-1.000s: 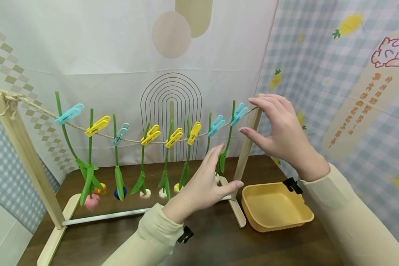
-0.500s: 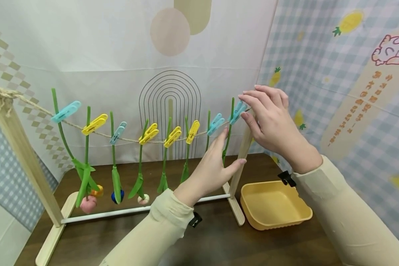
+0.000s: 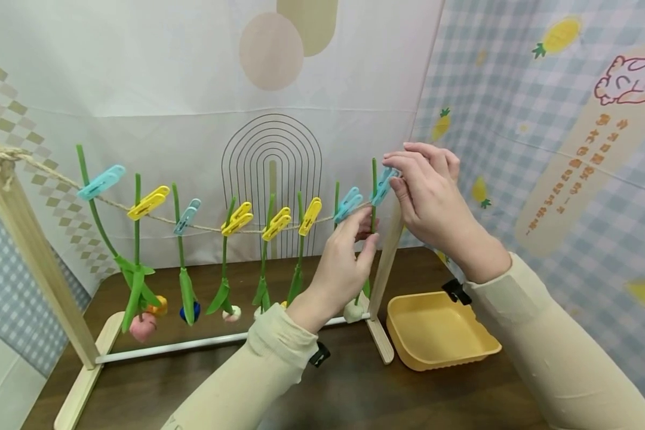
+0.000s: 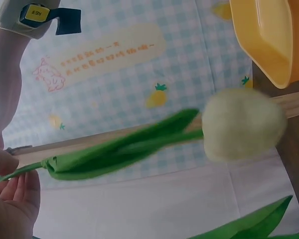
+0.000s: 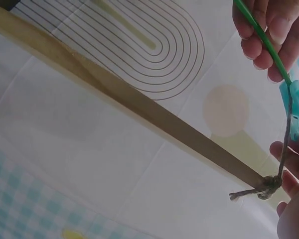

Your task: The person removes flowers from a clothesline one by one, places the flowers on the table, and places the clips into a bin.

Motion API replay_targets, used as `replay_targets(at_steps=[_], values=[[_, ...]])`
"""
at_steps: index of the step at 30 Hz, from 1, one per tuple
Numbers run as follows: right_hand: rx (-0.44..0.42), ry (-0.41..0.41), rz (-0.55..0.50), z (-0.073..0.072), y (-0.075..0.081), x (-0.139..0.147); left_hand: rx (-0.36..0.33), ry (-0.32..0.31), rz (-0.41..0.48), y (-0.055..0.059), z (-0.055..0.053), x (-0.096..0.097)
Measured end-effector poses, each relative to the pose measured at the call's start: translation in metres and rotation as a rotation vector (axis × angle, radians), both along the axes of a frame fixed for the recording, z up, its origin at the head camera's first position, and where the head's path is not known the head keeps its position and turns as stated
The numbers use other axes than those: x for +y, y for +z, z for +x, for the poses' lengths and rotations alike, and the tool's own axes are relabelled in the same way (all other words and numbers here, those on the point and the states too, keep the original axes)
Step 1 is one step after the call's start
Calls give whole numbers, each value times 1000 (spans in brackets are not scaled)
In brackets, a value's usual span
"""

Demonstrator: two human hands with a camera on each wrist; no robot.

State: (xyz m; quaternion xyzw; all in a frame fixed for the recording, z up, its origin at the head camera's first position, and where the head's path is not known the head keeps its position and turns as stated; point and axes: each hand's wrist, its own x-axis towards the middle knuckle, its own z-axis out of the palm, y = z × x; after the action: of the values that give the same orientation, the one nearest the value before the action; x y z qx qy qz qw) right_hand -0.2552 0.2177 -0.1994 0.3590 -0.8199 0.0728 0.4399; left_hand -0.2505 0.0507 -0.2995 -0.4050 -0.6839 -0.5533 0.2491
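Artificial tulips hang blossom down from a twine line [image 3: 322, 221], each stem clipped by a clothespin. At the right end, a blue clothespin [image 3: 383, 188] holds the stem of a pale white tulip [image 4: 244, 124]. My right hand [image 3: 435, 200] pinches this clothespin's handle end between thumb and fingers. Just below, my left hand [image 3: 338, 269] has its thumb and fingers about the tulip's green stem [image 5: 266, 45]. In the left wrist view the blossom and leaves extend away from that hand. Another blue clothespin [image 3: 348, 204] sits just left of it on the line.
A wooden post [image 3: 387, 269] stands at the right, the twine knotted [image 5: 269, 186] at its top. Another post [image 3: 37, 257] stands left, joined low by a white rod [image 3: 177, 347]. A yellow tray [image 3: 441, 328] rests on the dark table [image 3: 355, 388] beside the frame.
Both hands have come to the rightmost clothespin and tulip. My right hand moved left and now pinches the clothespin; my left hand moved up and right to grasp the stem.
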Motion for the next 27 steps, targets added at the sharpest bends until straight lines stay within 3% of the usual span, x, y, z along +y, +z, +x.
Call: replay_targets(at_steps=[7,18,27], values=[[12,55,-16,0,-2,0,6,37,18,-1,0,1],[-8,161,-135,9,-1,-8,-72,54,13,-3,-4,-1],[15,203,-211,16,-2,-8,-104,36,-24,-8,4,-3]])
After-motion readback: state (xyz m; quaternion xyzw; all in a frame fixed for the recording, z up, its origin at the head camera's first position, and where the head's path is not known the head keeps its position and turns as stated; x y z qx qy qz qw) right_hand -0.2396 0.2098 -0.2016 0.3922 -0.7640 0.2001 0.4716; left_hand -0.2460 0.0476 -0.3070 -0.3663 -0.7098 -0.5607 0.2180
